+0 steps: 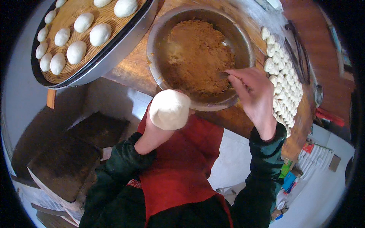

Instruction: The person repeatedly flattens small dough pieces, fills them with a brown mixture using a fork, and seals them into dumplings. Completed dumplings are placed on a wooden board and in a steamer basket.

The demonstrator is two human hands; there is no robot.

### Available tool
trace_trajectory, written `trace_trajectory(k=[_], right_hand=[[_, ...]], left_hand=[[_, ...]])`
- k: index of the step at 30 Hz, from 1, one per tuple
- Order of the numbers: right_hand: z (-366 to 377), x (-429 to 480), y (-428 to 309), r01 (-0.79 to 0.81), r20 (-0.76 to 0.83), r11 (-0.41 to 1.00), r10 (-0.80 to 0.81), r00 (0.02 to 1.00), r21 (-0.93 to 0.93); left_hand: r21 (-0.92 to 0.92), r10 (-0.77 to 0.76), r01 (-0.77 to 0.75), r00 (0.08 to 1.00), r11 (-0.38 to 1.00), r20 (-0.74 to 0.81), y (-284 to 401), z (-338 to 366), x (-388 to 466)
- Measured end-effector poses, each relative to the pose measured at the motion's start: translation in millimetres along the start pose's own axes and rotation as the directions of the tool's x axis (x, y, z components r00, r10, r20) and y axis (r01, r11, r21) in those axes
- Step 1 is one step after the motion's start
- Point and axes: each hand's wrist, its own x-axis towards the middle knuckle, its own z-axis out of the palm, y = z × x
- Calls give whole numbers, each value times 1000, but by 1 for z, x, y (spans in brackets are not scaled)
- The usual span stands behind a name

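My left hand (156, 137) holds a round white piece of dough (171, 109) just before the near rim of a large metal bowl (201, 107). The dough covers most of my fingers, and a shallow hollow shows on its surface. Inside the bowl lies a heap of crumbly orange-brown filling (199, 54). My right hand (255, 95) reaches over the bowl's right side. Pinched between its thumb and fingers is a small dark utensil (223, 75), whose tip meets the filling; its exact kind cannot be made out.
At upper left, a round steamer tray (75, 22) with a woven mat carries several smooth dough buns (76, 52). Rows of small dough pieces (283, 85) lie on the wooden table (299, 125) at right, near long dark sticks (296, 51). A red apron (182, 165) hangs before me.
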Motion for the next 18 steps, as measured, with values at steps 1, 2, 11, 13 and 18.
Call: trace_trajectory(k=[1, 2, 11, 13, 18], right_hand=[[2, 1, -6, -24, 10, 998, 24, 1000, 52], [6, 3, -11, -89, 60, 993, 85, 995, 81], [47, 3, -15, 310, 192, 951, -302, 934, -14], [46, 3, -14, 347, 199, 937, -349, 916, 44], [35, 7, -16, 258, 216, 962, -272, 938, 90]], left_hand=[[-16, 14, -13, 999, 1000, 39, 0, 0, 0], [-33, 30, -28, 996, 999, 79, 1, -1, -1], [-488, -64, 52, 998, 871, -7, -10, 0, -1], [-89, 56, -56, 998, 994, 3, -6, 1, 0], [576, 170, -223, 975, 786, 145, 6, -2, -1]])
